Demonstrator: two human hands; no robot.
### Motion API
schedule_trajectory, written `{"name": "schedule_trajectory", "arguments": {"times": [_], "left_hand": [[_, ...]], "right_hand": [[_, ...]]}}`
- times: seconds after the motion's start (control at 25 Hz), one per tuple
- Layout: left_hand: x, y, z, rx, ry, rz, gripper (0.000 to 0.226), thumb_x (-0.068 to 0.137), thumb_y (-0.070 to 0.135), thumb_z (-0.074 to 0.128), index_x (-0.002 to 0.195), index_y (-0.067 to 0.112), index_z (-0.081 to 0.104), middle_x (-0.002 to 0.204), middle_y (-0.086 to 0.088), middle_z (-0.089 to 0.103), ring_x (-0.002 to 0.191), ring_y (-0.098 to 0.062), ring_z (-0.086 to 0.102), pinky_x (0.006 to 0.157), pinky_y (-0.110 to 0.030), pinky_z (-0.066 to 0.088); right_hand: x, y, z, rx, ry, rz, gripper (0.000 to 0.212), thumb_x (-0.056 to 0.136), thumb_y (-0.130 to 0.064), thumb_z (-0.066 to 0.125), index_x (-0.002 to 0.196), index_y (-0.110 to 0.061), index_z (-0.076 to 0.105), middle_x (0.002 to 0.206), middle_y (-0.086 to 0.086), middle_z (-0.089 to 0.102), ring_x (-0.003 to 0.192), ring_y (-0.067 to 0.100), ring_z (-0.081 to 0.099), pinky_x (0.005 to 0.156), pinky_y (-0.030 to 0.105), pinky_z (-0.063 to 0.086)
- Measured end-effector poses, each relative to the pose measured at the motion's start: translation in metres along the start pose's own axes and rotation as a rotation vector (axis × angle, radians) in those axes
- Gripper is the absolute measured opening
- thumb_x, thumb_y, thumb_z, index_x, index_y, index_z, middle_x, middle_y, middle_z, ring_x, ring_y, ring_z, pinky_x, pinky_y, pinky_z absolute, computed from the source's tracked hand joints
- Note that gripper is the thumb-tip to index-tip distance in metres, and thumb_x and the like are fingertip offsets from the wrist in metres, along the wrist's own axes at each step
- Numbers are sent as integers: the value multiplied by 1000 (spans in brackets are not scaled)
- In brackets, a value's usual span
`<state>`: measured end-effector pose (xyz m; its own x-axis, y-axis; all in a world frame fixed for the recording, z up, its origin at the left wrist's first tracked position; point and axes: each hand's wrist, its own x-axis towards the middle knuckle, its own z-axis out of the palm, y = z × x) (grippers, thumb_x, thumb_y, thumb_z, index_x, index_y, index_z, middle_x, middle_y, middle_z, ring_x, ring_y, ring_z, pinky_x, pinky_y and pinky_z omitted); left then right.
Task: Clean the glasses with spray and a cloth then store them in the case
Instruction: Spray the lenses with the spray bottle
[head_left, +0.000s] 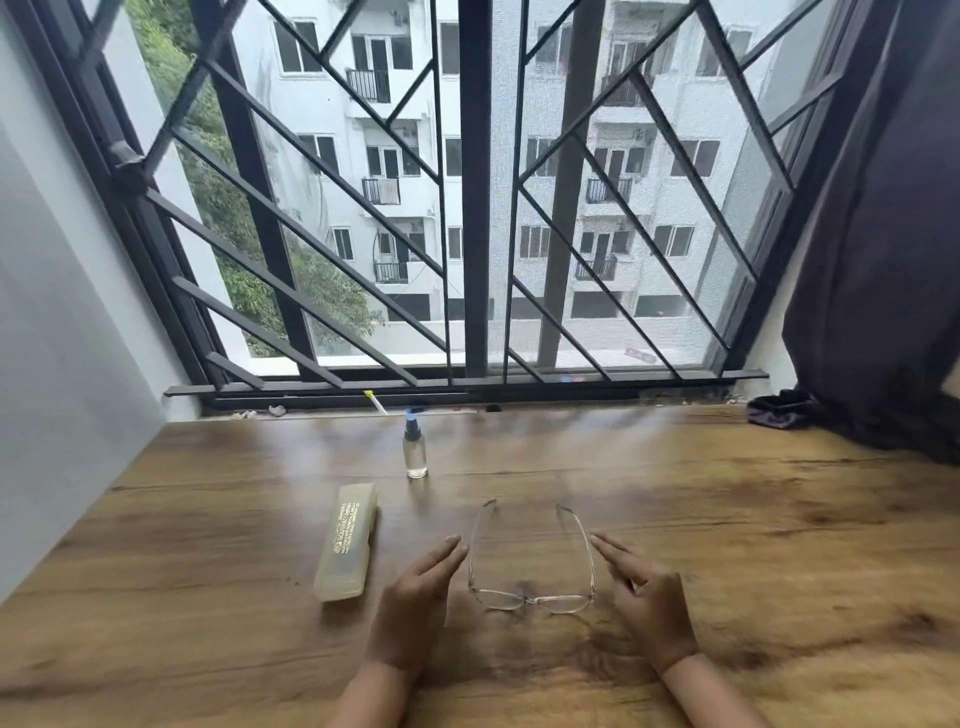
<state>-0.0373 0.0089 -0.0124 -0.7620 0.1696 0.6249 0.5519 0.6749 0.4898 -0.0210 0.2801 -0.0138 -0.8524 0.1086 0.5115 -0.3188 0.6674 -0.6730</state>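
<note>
Since nothing reads as sprayed or wiped, the task is judged to stand at its very start.

- Wooden table (208, 519): carries every item.
- Left hand (415, 597), right hand (649, 603): fingers straight and together, holding nothing, flanking the glasses; contact cannot be told.
- Glasses (531, 600): thin-rimmed, temples unfolded, lying between the hands with the lenses nearest the person.
- Case (347, 543): pale, translucent, closed, left of the glasses.
- Spray bottle (414, 452): small, clear, upright, beyond both.
- Dark bundle (776, 410): far right corner, possibly the cloth.

Outstanding: spraying, wiping, folding, casing.
</note>
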Motion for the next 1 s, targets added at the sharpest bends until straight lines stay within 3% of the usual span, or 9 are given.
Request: {"name": "schedule_trajectory", "arguments": {"times": [0.12,0.28,0.44,0.64,0.8,0.88,0.96,1.0], "left_hand": [[29,1,-8,83,121,-127,40,65,-10,65,102,3,70,97,-12,72,89,-20,68,90,-13,40],[74,5,-29,47,146,-511,44,76,-8,60,118,4,62,107,-17,68,97,-35,65,82,-36,48],[102,-14,-36,-8,38,-707,48,83,1,52,130,9,51,103,-24,66,101,-37,58,81,-34,41],[111,-35,-27,-101,-68,-827,53,84,6,52,136,11,43,122,-20,60,116,-32,52,94,-32,39],[114,-43,-22,-154,-101,-865,54,86,6,52,138,11,40,129,-16,56,120,-29,50,96,-29,37],[116,-46,-19,-168,-121,-877,54,86,6,52,139,12,39,129,-17,55,120,-29,49,95,-28,36],[118,-49,-16,-176,-144,-890,55,86,6,52,139,12,38,130,-16,54,119,-29,50,95,-28,36],[119,-51,-14,-176,-158,-895,55,87,7,52,140,12,37,131,-15,54,118,-29,50,96,-29,37]], "right_hand": [[27,-17,5,-14,34,11,43,71,13,62,109,-7,65,104,-9,66,99,-5,60,89,1,38],[71,-47,28,-27,-40,-27,42,67,17,65,105,-2,68,101,11,71,95,16,66,89,10,42],[108,-79,63,-10,-167,-87,40,68,11,68,107,1,66,105,16,69,98,25,67,91,24,46],[135,-107,106,43,-405,85,46,82,-5,60,127,-2,52,129,14,56,120,21,53,103,24,38],[147,-124,134,20,-503,146,49,84,-8,56,132,-4,47,132,12,54,121,22,51,101,22,33],[149,-130,143,8,-523,156,49,84,-8,54,132,-5,47,124,15,60,114,25,54,94,24,36],[149,-133,152,13,-548,166,45,83,-5,52,129,-5,51,92,7,67,89,23,58,74,21,38],[148,-133,155,16,-560,161,45,82,-2,51,127,-7,53,73,-4,59,72,16,54,61,16,35]]}}
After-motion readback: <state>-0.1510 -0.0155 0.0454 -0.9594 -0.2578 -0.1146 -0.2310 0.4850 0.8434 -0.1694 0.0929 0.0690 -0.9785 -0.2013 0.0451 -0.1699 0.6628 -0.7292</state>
